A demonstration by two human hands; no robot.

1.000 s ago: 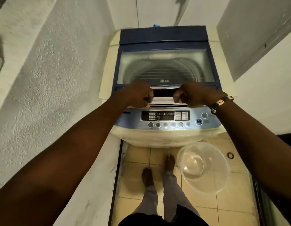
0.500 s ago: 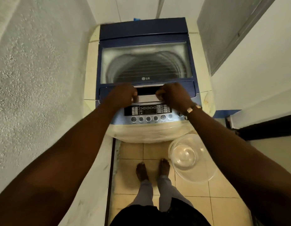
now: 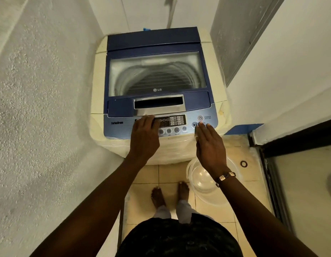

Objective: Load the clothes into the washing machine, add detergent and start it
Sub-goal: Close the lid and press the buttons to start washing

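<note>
I see the LG washing machine at frame centre, lid shut. My left hand rests open on its control panel; my right hand hovers open by the start button.

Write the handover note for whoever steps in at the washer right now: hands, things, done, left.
Left hand: open, flat over the left of the control panel, holding nothing.
Right hand: open, fingertips at the start/pause button, holding nothing.
Washing machine: lid shut; drum contents unclear through the glass.
Clear basin: empty, on the floor by the feet.
Done: apparently the loading. No detergent in view.
Left: power on and start; cannot tell whether it is running.
</note>
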